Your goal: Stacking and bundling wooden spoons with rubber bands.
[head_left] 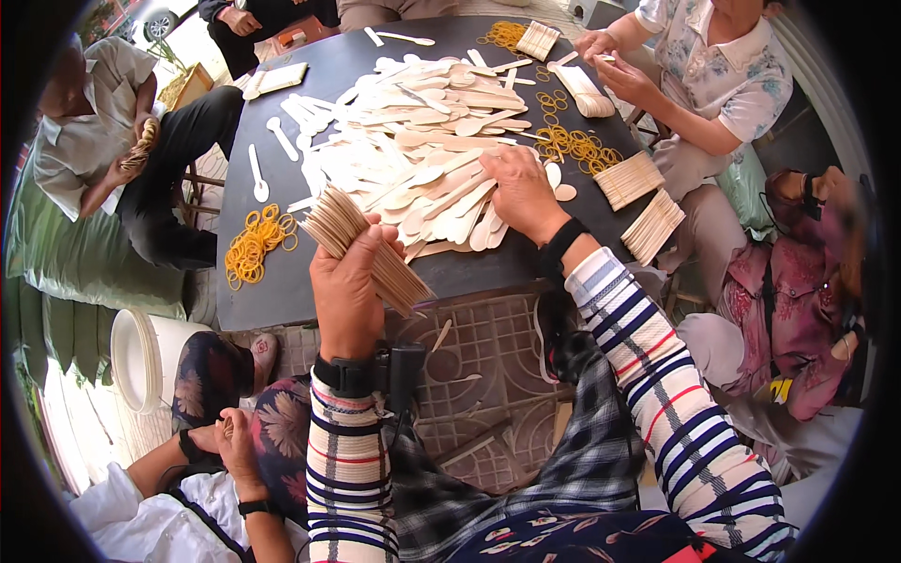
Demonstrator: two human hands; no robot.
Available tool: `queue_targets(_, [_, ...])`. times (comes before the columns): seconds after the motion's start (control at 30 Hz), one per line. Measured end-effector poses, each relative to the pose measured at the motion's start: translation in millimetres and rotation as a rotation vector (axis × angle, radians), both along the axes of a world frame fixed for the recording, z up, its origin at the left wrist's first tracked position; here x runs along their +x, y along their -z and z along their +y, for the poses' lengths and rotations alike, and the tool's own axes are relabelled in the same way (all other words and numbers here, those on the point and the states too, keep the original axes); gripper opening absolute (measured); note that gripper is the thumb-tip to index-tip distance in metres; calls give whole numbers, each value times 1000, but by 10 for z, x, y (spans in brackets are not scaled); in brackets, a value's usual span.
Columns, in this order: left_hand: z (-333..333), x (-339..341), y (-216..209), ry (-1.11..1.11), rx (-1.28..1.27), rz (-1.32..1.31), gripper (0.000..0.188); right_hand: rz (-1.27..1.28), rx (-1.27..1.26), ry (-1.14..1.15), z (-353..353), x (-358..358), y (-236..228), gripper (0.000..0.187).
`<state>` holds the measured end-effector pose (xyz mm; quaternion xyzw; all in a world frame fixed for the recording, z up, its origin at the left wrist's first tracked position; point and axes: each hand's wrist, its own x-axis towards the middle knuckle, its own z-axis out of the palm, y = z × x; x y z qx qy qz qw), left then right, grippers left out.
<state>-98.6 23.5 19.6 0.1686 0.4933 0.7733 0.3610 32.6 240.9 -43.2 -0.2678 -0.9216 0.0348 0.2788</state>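
A thick stack of thin wooden cutlery pieces [349, 236] fans upward in my left hand [349, 291], held in front of the table's near edge. My right hand [527, 192] rests at the near right side of a big heap of pale wooden spoons [422, 141]. Its fingers are bent and closed around a wooden spoon at the heap's edge; the fingertips are partly hidden. Several spoon bowls stick out beside that hand. Yellow rubber bands [258, 246] lie in a pile left of my left hand, and more rubber bands [577, 150] lie right of the heap.
Banded bundles of wooden cutlery [629, 180] lie along the dark table's [310, 296] right edge, another bundle [279, 79] at the far left. Other people sit around; one person's hands [610, 61] work at the right. A white bucket [141, 357] and green sacks [103, 263] stand left.
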Motion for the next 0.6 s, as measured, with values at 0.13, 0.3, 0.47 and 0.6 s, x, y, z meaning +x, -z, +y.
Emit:
queue_targets(0.13, [-88, -67, -77, -56, 20, -25, 24, -140, -91, 39, 48, 0, 29, 22])
queue_targets(0.3, [-111, -95, -119, -89, 11, -43, 25, -59, -23, 67, 125, 105, 44, 11])
queue_targets(0.47, [-169, -139, -141, -96, 11, 5, 27, 172, -295, 113, 55, 206, -116, 9])
queue_targets(0.6, [-172, -162, -114, -98, 34, -26, 26, 262, -549, 179, 72, 368, -259, 13])
